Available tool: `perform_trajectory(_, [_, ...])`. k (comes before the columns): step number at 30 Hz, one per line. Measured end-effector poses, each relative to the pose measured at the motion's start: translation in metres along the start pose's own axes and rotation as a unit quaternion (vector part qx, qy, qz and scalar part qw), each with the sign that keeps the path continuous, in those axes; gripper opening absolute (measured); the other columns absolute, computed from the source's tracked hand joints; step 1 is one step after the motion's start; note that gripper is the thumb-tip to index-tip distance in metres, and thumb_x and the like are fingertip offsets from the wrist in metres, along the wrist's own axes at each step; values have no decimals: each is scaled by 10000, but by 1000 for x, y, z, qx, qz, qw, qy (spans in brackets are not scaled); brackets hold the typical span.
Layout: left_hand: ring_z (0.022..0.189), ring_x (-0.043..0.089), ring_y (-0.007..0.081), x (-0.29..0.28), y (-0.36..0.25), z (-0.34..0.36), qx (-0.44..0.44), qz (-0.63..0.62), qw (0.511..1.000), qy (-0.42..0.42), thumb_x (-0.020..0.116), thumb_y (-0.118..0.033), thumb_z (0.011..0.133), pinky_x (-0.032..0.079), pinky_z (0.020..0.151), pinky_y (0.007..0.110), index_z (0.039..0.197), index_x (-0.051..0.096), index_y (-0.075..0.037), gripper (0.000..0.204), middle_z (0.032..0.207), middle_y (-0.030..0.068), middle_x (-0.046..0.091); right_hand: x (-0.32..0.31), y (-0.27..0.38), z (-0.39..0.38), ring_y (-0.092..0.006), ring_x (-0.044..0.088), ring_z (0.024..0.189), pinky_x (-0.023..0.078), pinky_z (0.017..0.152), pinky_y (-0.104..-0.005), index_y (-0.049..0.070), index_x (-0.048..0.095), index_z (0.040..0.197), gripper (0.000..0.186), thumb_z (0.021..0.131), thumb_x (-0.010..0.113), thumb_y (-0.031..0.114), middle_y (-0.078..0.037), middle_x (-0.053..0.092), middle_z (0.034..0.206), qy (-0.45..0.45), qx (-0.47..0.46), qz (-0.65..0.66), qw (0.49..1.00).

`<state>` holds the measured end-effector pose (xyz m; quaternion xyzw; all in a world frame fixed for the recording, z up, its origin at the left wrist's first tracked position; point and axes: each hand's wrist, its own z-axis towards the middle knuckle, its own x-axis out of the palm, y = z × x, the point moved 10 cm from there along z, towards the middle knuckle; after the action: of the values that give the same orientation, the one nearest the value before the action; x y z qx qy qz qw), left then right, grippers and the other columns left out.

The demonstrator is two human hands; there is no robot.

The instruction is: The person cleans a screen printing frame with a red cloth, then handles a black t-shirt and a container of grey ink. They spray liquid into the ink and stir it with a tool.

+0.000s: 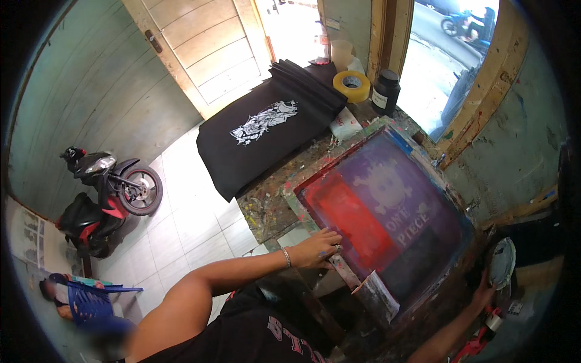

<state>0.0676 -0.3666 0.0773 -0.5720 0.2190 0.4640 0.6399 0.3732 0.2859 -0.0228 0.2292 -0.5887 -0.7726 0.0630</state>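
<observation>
The left hand (317,248) is clamped on the edge of the printing frame (345,270); the right hand (483,295) touches a tub (503,264), its grip I cannot tell

Daylight glares in through the doorway (293,27) and window (451,69). The lower right lies dim. Walls (91,78) curve toward a blackened rim.

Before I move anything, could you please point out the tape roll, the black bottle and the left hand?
Tape roll (353,95), head view: its yellow side.
Black bottle (389,94), head view: its body.
Left hand (313,249), head view: its back.
</observation>
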Motion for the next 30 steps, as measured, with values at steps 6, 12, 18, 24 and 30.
perform_trajectory(6, [1095, 515, 344, 13, 5, 3, -66, 5, 991, 119, 816, -378, 722, 395, 943, 459, 990, 629, -14, 490, 1130, 171, 539, -2, 99, -59, -300, 588, 1226, 423, 1093, -384, -33, 533, 1361, 416, 1044, 434, 217, -174, 610, 1331, -48, -17, -3, 999])
perform_trajectory(12, [1155, 572, 310, -43, -25, 35, -131, -160, 978, 0, 796, -381, 830, 495, 924, 427, 1334, 527, -12, 680, 1284, 169, 567, 13, 212, -156, -371, 608, 1155, 488, 1015, -469, -8, 409, 1417, 489, 1013, 452, 265, -189, 569, 1325, -7, 56, 159, 986])
perform_trajectory(18, [1343, 495, 246, 40, -112, 61, -159, -755, 617, 157, 532, -456, 1009, 441, 1083, 415, 1524, 286, -25, 715, 1493, 147, 460, 42, 160, -346, -279, 640, 996, 543, 798, -458, 38, 608, 1150, 364, 925, 553, 319, -106, 664, 1072, 28, 275, 235, 932])
perform_trajectory(24, [1251, 563, 240, 70, -110, -38, -383, -694, 571, 214, 549, -377, 1013, 450, 1068, 427, 1435, 413, 17, 593, 1381, 137, 558, 141, 232, -472, -160, 661, 914, 542, 793, -310, 11, 491, 1384, 475, 990, 550, 269, -113, 640, 1169, 264, 283, 171, 906])
perform_trajectory(30, [1217, 584, 206, 5, -95, -63, -323, -765, 556, 34, 555, -364, 1017, 469, 1057, 380, 1397, 463, 10, 541, 1344, 108, 584, 159, 353, -439, -122, 688, 782, 548, 598, -285, 20, 458, 1454, 572, 978, 606, 300, -87, 710, 891, 258, 164, 25, 952])
